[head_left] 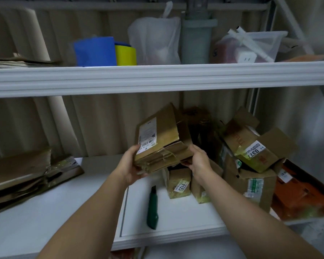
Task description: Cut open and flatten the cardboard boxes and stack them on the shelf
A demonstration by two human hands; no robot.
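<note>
Head view: a flattened cardboard box [160, 139] is held tilted above the white shelf [176, 225]. Its left edge is gripped by the left hand [132, 166], thumb on the label; its right edge is gripped by the right hand [197, 158], fingers curled beneath. A green knife [152, 209] is seen lying below, unopened boxes [251, 161] piled at the right, flattened cardboard [26, 176] stacked at the left
</note>
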